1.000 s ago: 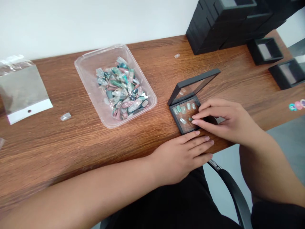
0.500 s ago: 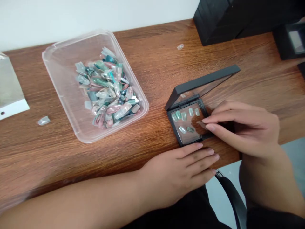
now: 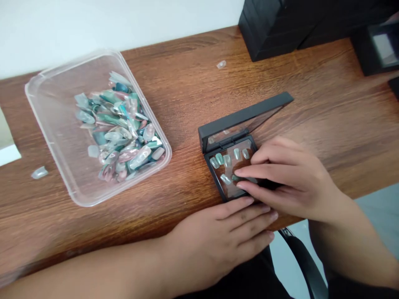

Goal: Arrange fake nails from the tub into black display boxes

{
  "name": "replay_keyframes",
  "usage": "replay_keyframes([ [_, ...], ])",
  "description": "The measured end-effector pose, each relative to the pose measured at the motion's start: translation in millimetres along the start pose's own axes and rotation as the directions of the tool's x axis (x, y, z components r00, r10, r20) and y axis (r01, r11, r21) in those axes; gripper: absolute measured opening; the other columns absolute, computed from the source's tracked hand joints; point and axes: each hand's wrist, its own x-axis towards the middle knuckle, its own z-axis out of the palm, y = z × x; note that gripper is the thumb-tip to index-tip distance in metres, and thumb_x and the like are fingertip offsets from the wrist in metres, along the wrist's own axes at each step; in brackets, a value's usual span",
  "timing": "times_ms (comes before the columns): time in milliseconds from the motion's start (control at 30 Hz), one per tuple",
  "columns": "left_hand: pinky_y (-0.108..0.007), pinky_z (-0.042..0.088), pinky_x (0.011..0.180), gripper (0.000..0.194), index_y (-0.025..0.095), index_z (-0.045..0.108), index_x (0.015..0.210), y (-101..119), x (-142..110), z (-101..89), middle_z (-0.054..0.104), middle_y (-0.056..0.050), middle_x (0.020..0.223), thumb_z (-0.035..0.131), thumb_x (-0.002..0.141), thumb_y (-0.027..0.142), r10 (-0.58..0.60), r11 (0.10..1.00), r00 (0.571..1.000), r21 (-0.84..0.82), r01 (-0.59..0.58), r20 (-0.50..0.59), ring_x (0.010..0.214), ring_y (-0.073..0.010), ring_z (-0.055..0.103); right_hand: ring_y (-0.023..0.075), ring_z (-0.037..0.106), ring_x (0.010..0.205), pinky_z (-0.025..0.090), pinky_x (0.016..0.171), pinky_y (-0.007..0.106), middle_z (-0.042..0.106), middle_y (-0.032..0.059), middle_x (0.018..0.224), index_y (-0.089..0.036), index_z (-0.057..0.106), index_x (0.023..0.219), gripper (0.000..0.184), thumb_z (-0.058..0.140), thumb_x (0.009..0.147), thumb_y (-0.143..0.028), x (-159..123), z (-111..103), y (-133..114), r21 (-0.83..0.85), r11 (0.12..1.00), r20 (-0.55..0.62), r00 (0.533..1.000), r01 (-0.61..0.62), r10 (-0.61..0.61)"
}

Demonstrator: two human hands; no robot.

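A small black case (image 3: 215,176) with a clear window in its raised lid (image 3: 246,120) lies open on the wooden table. Pale green and clear false nails (image 3: 227,160) are laid out inside it. My right hand (image 3: 286,174) reaches in from the right, thumb and index fingertips closed around a dark green false nail (image 3: 235,177). These fingers cover the case's right part. Flat at the case's near edge, my left hand (image 3: 224,234) has its fingers stretched out and holds nothing.
Left of the case stands a clear plastic tub (image 3: 52,137) heaped with assorted false nails (image 3: 124,128). Single loose nails lie on the table (image 3: 183,91), one left of the tub and one toward the wall. Black boxes (image 3: 280,25) are stacked at the back right.
My right hand has moved left and further over the case, from its right side to the dark green nail. My left hand stays flat at the near edge. The view has shifted right.
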Motion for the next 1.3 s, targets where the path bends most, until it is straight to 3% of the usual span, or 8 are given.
replay_keyframes([
  [267,-0.035,0.032,0.129,0.057,0.026,0.049,0.156,-0.4,-1.4,-0.8,0.044,0.001,0.166,0.047,0.1,0.041,0.005,0.999,1.0,0.038,-0.005,0.002,0.155,-0.0176,0.038,0.0156,0.057,0.079,0.05,0.072,0.034,0.068,0.002,0.084,-0.026,0.075,0.098,0.019,0.06,0.094,-0.015,0.9,6.5,-0.9,-0.042,0.998,0.011,0.999,0.049,-0.049],
  [400,-0.035,0.029,0.13,0.057,0.025,0.048,0.156,-0.4,-2.0,-0.3,0.043,-0.001,0.166,0.048,0.101,0.041,0.005,1.0,1.0,0.024,-0.005,0.002,0.156,-0.0181,0.037,0.0144,0.059,0.079,0.052,0.074,0.032,0.069,0.0015,0.087,-0.024,0.071,0.105,0.02,0.06,0.094,-0.012,1.3,7.5,-2.2,-0.033,0.998,-0.05,0.998,0.045,-0.047],
  [600,-0.037,0.026,0.131,0.053,0.026,0.051,0.154,-0.6,-2.2,-2.7,0.044,-0.001,0.166,0.044,0.104,0.04,0.007,1.0,1.0,0.024,-0.008,0.006,0.156,-0.0179,0.038,0.0157,0.06,0.08,0.051,0.076,0.034,0.069,0.0017,0.085,-0.022,0.07,0.091,0.005,0.074,0.089,-0.025,-1.2,7.4,-0.8,-0.027,1.0,-0.082,0.997,0.011,-0.013],
  [933,-0.038,0.024,0.132,0.051,0.024,0.051,0.154,-1.9,-3.7,-4.9,0.045,-0.003,0.165,0.044,0.105,0.038,0.019,1.0,1.0,0.007,-0.019,0.006,0.156,-0.0181,0.038,0.0155,0.056,0.076,0.046,0.071,0.033,0.068,0.0019,0.081,-0.02,0.073,0.095,0.014,0.077,0.089,-0.032,5.6,15.2,-4.8,-0.041,0.996,-0.102,0.991,0.077,-0.081],
  [1300,-0.039,0.02,0.133,0.051,0.021,0.053,0.152,-2.2,-6.0,-4.1,0.048,-0.005,0.163,0.04,0.105,0.037,0.035,0.999,0.999,-0.026,-0.035,-0.018,0.155,-0.0202,0.038,0.0137,0.053,0.076,0.044,0.072,0.03,0.066,0.0001,0.078,-0.021,0.071,0.096,0.012,0.073,0.093,-0.033,5.7,19.4,-4.4,0.002,0.999,-0.061,0.997,0.045,-0.045],
])
